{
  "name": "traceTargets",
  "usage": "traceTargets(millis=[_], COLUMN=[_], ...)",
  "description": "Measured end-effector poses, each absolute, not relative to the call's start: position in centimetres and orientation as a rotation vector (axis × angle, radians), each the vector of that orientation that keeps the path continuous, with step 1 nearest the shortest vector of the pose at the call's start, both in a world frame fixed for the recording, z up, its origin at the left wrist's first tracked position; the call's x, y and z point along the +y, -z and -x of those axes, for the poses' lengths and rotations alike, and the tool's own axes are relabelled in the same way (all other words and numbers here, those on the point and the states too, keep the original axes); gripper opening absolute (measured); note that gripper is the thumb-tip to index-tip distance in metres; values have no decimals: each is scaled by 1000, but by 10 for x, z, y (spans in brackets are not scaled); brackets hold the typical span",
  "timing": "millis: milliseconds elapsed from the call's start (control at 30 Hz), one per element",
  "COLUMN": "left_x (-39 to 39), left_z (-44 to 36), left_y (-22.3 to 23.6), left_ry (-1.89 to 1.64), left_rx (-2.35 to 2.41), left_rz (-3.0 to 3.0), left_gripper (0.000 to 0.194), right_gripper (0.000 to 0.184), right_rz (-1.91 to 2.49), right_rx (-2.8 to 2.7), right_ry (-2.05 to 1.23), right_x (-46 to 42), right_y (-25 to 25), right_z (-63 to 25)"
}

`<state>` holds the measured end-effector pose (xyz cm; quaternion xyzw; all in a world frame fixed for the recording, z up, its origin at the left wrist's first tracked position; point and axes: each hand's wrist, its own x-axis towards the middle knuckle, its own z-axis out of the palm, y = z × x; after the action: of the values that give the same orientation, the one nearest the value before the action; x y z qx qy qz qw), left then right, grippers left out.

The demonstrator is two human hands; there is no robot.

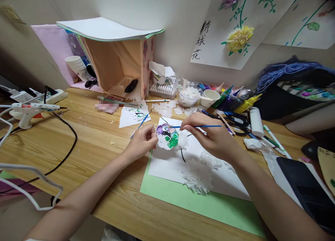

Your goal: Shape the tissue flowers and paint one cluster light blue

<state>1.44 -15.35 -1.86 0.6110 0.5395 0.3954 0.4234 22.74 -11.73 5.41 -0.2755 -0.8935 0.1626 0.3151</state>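
Nearest the person, the wooden surface [117, 199] carries a green sheet [167, 199], and a white sheet [162, 169] lies over it. On the white sheet rests a large, ruffled white paper flower [197, 176], its lower fringe reaching over the green border. A second white flower [210, 160] sits just beyond it to the right, partly shaded by the right forearm, and another ruffled white cluster [184, 142] is beside the palette. The flowers are shaped and laid out, and a curved black line [183, 156] is on the sheet; no colour shows on the petals, so colouring them, if meant, appears undone.

Above the sheet's far left part, the left hand [143, 140] has its grip closed on the edge of a palette [162, 145]. Purple, black and green paint is already laid out in it. The right hand [209, 136] has its grip pinched around a blue brush [213, 126], the tip pointing left over the palette; whether the bristles touch paint is too small to tell.

Farther back lie a spare brush [142, 123] and a paint-marked scrap [128, 117]. Beyond them stand a bowl of white scraps [188, 98], a paper cup [210, 98] and, against the wall, a picture with a yellow flower [239, 39].
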Motion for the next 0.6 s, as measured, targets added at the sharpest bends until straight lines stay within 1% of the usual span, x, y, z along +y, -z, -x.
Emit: traceTargets(millis=[600], left_x=[-154], left_z=[-15], left_y=[18], left_ry=[-996], left_rx=[1335], left_rz=[-1526], left_gripper=[15], right_gripper=[15], right_rz=[735], right_rx=[-2342], right_ry=[-416], right_x=[-117], right_y=[-57], right_z=[-228])
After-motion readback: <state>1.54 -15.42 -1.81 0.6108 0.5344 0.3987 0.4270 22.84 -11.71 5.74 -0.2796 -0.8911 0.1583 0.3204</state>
